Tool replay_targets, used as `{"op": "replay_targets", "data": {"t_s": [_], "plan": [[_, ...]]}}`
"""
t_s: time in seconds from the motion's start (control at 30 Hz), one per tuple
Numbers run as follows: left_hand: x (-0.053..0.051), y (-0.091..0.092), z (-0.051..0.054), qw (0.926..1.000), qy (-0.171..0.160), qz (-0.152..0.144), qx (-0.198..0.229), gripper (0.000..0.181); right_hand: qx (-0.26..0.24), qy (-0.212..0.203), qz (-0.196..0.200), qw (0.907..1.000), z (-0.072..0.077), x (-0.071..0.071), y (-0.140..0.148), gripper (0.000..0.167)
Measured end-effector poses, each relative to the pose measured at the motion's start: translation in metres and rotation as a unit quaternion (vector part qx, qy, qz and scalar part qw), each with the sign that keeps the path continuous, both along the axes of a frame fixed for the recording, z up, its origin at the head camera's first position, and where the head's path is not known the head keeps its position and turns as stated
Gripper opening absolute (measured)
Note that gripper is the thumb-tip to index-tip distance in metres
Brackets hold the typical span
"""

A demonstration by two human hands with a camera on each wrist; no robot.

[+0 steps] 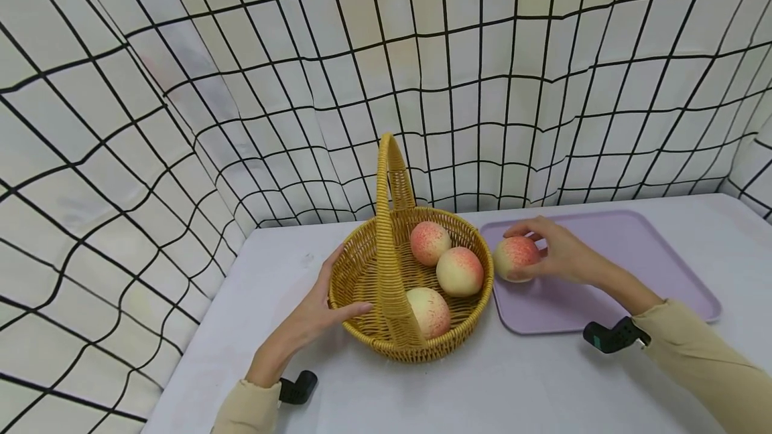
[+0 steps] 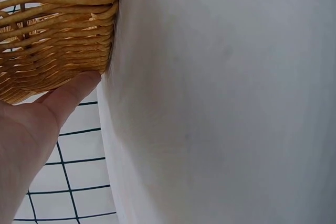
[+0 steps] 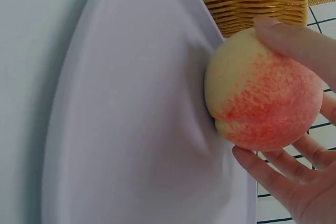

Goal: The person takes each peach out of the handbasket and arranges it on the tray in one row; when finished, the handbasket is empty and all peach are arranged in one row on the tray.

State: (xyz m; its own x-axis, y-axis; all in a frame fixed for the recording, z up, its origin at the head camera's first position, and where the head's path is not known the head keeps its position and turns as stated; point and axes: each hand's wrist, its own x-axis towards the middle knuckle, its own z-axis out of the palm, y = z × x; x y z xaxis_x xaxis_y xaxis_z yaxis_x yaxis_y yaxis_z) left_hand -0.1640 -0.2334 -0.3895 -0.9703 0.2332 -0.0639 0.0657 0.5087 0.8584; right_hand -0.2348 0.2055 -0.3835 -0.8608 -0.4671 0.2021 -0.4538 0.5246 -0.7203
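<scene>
A yellow woven basket (image 1: 413, 352) with a tall arched handle stands on the table. Inside it lie three peaches, one at the back (image 1: 430, 243), one at the right (image 1: 460, 272) and one at the front (image 1: 429, 313), partly behind the handle. My left hand (image 1: 316, 310) holds the basket's left side, its thumb over the rim and its fingers against the outer wall, mostly hidden. At the left end of a purple tray (image 1: 621, 246), my right hand (image 1: 557, 253) grips another peach (image 3: 262, 95) between thumb and fingers. That peach sits close beside the basket's right wall.
The white table (image 1: 543, 380) carries both basket and tray, which stand side by side. A white cloth wall with a black grid (image 1: 458, 99) rises behind the table and along its left. The basket's handle (image 1: 386, 233) arches high over the fruit.
</scene>
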Motion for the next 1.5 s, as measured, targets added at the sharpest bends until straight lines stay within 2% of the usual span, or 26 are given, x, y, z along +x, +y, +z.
{"op": "replay_targets", "data": {"t_s": [0.13,0.33,0.43,0.6,0.83,0.97,1.1,1.3,1.5], "plan": [[0.000,-0.001,0.000,1.0000,-0.002,0.004,-0.003,0.116,0.004,0.003,0.002,1.0000,-0.001,-0.002,0.001,0.064],[-0.001,0.000,0.000,1.0000,-0.004,0.004,-0.002,0.115,0.002,-0.019,0.018,0.9997,0.001,-0.009,0.005,0.066],[-0.002,0.001,-0.001,1.0000,-0.006,0.004,-0.004,0.115,0.001,-0.024,0.013,0.9996,0.002,-0.011,0.005,0.068],[-0.002,0.001,0.000,1.0000,-0.003,0.000,0.007,0.115,-0.010,-0.025,0.002,0.9996,0.000,-0.011,0.005,0.068],[0.000,0.000,0.000,0.9999,-0.003,-0.003,0.015,0.114,-0.034,-0.050,0.016,0.9980,0.000,-0.010,0.008,0.068],[0.000,0.001,-0.001,0.9998,-0.006,-0.001,0.021,0.115,-0.045,-0.049,0.023,0.9975,0.002,-0.010,0.011,0.066],[0.000,0.000,-0.001,0.9998,-0.005,0.000,0.020,0.115,-0.063,-0.018,0.034,0.9973,0.012,-0.009,0.011,0.061],[-0.001,0.000,-0.001,0.9998,-0.008,0.005,0.016,0.115,-0.098,0.069,0.073,0.9901,0.038,-0.003,-0.008,0.055],[0.000,0.001,-0.002,0.9998,-0.007,0.005,0.019,0.116,-0.133,0.082,0.150,0.9763,0.065,0.017,-0.049,0.058]]}}
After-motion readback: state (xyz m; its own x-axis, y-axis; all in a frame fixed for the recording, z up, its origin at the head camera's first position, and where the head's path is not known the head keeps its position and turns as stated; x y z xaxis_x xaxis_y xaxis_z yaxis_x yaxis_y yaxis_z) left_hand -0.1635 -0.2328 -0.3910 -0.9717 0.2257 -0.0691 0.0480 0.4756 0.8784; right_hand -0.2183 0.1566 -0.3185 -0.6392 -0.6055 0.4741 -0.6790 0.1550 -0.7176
